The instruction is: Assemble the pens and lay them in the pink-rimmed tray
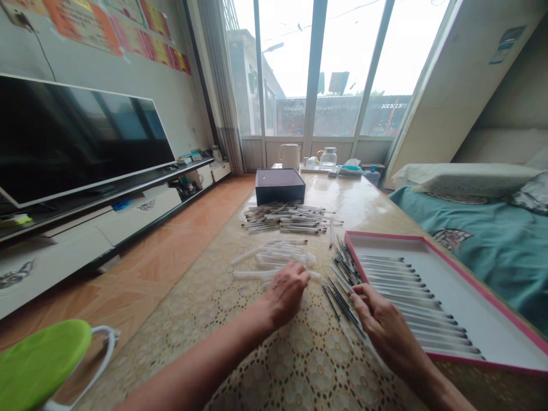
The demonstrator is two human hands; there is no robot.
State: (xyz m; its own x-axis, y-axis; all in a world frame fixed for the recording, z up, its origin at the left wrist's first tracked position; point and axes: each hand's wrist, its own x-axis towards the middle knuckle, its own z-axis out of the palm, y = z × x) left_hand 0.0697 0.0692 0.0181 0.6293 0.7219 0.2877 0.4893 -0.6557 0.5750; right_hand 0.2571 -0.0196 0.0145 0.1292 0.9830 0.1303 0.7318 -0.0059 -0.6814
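My left hand (287, 290) is closed, fingertips pinched on a clear plastic tube (314, 275) whose end juts out to the right. Beneath and beyond it lies a loose pile of similar clear tubes (280, 253). My right hand (383, 319) has thumb and forefinger pinched on a thin pale stick (341, 278), partly hidden by the fingers. Slim dark sticks (338, 299) lie spread beside that hand. To its right, a pink-rimmed shallow box (454, 268) holds a row of dark-tipped tubes (405, 291).
Further off, a heap of dark-tipped tubes (286, 218) lies before a dark box (280, 187). A pitcher (290, 156) and glass jug (329, 156) stand at the table's far end. A green stool (47, 362) is at lower left, a bed (483, 228) at right.
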